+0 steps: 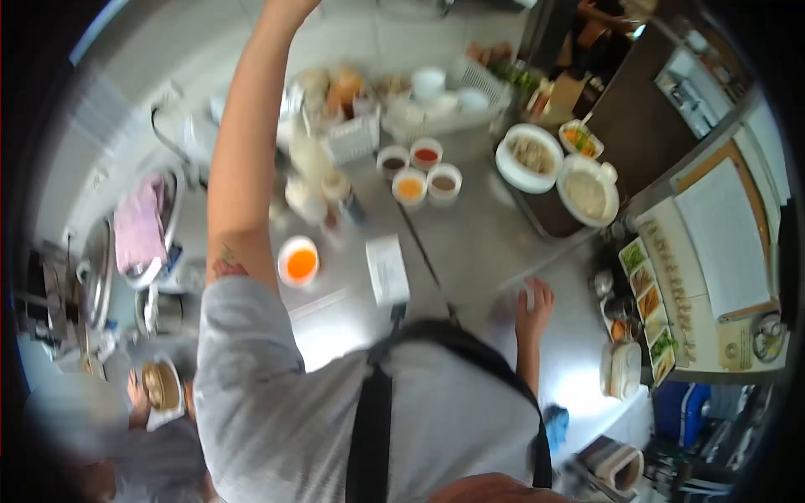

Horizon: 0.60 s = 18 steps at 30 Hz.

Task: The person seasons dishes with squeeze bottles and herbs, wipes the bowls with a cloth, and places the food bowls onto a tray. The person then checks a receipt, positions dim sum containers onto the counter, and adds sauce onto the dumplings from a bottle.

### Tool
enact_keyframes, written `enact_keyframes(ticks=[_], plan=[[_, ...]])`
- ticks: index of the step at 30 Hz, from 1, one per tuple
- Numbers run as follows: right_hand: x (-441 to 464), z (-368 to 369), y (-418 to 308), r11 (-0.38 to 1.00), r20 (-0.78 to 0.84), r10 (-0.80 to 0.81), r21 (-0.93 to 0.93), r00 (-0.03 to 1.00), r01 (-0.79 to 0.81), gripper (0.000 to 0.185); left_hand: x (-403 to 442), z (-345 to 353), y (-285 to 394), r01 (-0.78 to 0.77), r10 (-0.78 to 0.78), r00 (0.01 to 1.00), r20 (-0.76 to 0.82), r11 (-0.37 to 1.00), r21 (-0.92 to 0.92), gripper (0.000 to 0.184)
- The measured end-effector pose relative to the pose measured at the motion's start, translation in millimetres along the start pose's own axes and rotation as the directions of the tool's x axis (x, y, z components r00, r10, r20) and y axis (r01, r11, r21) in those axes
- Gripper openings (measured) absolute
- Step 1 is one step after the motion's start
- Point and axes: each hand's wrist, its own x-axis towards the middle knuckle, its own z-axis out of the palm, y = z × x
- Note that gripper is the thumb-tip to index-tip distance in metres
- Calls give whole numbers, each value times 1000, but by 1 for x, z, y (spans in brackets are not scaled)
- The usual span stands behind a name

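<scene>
My left arm reaches up and away past the back of the counter, and its hand is cut off by the top edge of the picture. On the right, my right hand is low over or on the steel counter, fingers apart, and I make out nothing held in it. Between my arms lie a white printed slip and a white bowl of orange liquid. Beyond them stand small cups of sauce: dark, red, yellow and brown.
Blurred bottles and a white basket stand behind. White bowls of food rest on a dark tray. Garnish dishes line the right side. At lower left, another person's hand holds a bamboo steamer.
</scene>
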Motion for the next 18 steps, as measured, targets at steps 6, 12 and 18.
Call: enact_keyframes(ticks=[6, 12, 18], plan=[[-24, 29, -47, 962, 289, -193, 246, 938, 122, 12, -278, -30, 76, 796, -639, 586, 498, 570, -205, 27], [-15, 78, -102, 887, 451, -413, 395, 792, 238, 9, -470, 13, 74, 782, -799, 431, 418, 563, 269, 44], [-12, 130, -147, 849, 463, -489, 447, 739, 281, 13, -514, 54, 53, 428, -688, 637, 349, 692, 582, 69]])
